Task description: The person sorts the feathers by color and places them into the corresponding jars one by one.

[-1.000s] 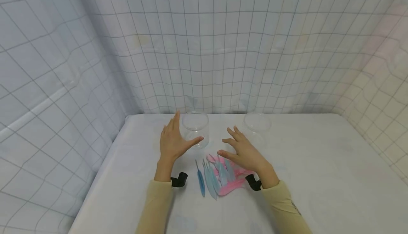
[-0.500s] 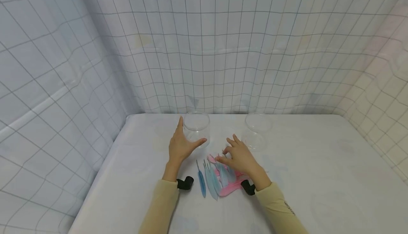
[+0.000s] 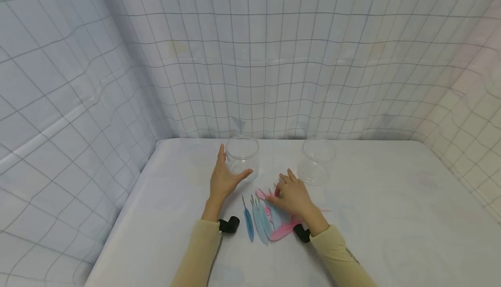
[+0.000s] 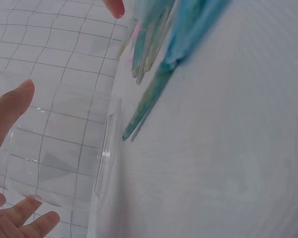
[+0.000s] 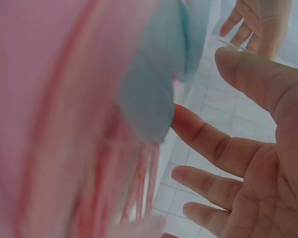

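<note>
My left hand (image 3: 223, 180) is beside a clear round jar (image 3: 250, 163), thumb and fingers spread around its near left side. In the left wrist view the thumb lies in front of the jar's wall; whether it touches cannot be told. Over a pile of feathers is my right hand (image 3: 293, 199). Its index fingertip meets the edge of a light blue feather (image 5: 149, 94) in the right wrist view, the thumb standing apart. Pink feathers (image 3: 282, 231) lie partly beneath that hand. More light blue feathers (image 3: 260, 224) and a darker blue feather (image 3: 248, 224) lie to its left.
Another clear jar (image 3: 318, 170) stands behind my right hand, to the right of the first. A white cloth covers the table (image 3: 391, 217). Gridded curtains (image 3: 250, 61) hang behind and at both sides.
My right hand has moved left and down onto the feathers, its fingers bending more. The left hand has shifted right, closer to the left jar.
</note>
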{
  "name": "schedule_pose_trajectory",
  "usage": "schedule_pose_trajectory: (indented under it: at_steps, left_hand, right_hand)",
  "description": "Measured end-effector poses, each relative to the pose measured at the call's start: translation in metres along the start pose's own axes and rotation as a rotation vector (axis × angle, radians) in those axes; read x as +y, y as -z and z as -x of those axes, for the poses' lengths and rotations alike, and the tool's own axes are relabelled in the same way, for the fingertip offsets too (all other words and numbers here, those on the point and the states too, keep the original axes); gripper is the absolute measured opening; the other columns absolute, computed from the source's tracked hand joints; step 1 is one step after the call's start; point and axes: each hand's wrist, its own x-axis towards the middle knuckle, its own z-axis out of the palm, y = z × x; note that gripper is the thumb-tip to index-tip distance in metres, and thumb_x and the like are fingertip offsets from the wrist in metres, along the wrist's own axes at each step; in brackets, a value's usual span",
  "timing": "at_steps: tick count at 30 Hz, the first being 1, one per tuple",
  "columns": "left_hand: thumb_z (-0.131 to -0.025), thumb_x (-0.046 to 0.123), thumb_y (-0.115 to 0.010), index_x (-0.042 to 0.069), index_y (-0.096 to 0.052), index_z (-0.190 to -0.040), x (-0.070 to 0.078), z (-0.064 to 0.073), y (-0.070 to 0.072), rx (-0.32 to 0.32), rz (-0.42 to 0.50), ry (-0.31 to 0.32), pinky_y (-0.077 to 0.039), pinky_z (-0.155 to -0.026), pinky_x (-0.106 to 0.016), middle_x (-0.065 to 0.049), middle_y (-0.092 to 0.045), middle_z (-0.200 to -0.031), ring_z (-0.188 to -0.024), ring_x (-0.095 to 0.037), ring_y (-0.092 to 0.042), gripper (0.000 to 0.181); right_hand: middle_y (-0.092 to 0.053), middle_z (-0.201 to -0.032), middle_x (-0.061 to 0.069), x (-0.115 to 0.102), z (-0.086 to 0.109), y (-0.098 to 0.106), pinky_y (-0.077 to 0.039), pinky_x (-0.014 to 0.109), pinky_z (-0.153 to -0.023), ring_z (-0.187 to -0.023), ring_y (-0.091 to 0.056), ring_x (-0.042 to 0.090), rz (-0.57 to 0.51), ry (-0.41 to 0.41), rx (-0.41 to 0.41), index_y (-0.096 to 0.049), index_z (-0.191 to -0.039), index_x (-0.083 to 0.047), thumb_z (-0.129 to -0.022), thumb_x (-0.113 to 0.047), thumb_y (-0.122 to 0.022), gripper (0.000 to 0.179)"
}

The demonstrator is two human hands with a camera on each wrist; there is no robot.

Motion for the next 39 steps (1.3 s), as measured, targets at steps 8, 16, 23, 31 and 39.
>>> schedule_pose_trajectory:
  at_steps: [8, 16, 23, 31, 39]
  left_hand:
    - [-0.067, 0.049, -0.083, 0.016, -0.008, -0.153, -0.0028, -0.0001, -0.0043, -0.017, 0.077, 0.041, -0.030, -0.100, -0.059, -0.023, -0.037, -0.144, -0.130, -0.036, -0.037, 0.118]
    - [-0.067, 0.050, -0.083, 0.014, -0.013, -0.153, -0.0062, -0.0021, -0.0062, -0.007, 0.082, 0.042, -0.035, -0.100, -0.052, -0.020, -0.039, -0.143, -0.128, -0.032, -0.041, 0.117]
    - [-0.067, 0.054, -0.080, 0.007, -0.027, -0.148, -0.0047, 0.0003, -0.0053, -0.031, 0.044, 0.070, -0.034, -0.099, -0.055, -0.016, -0.037, -0.145, -0.127, -0.034, -0.041, 0.108]
    - [-0.068, 0.054, -0.080, 0.007, -0.028, -0.147, -0.0037, 0.0003, -0.0054, -0.027, 0.027, 0.082, -0.036, -0.098, -0.054, -0.016, -0.039, -0.143, -0.125, -0.034, -0.043, 0.106]
    - [-0.067, 0.054, -0.080, 0.007, -0.029, -0.147, -0.0035, 0.0003, -0.0050, -0.029, 0.033, 0.086, -0.036, -0.097, -0.054, -0.015, -0.040, -0.143, -0.125, -0.033, -0.043, 0.105]
  right_hand:
    - [-0.049, -0.132, 0.026, -0.0001, 0.0007, -0.0080, -0.028, 0.064, -0.098, -0.133, -0.026, 0.047, -0.014, -0.018, 0.001, -0.055, -0.065, -0.017, -0.082, -0.037, -0.073, 0.032]
    - [-0.047, -0.135, 0.024, -0.0015, 0.0006, -0.0067, -0.024, 0.064, -0.100, -0.135, -0.023, 0.046, -0.028, -0.034, -0.036, -0.056, -0.061, -0.018, -0.082, -0.034, -0.073, 0.031]
    - [-0.048, -0.134, 0.025, -0.0022, 0.0022, -0.0074, -0.023, 0.065, -0.101, -0.134, -0.024, 0.046, -0.059, -0.042, -0.058, -0.056, -0.059, -0.019, -0.082, -0.029, -0.073, 0.030]
    - [-0.049, -0.131, 0.025, -0.0021, 0.0011, -0.0085, -0.027, 0.063, -0.099, -0.133, -0.027, 0.046, -0.088, -0.047, -0.082, -0.058, -0.060, -0.018, -0.081, -0.026, -0.071, 0.026]
    - [-0.050, -0.131, 0.026, -0.0029, 0.0021, -0.0052, -0.027, 0.064, -0.099, -0.132, -0.027, 0.047, -0.151, -0.051, -0.074, -0.061, -0.062, -0.017, -0.080, -0.022, -0.067, 0.021]
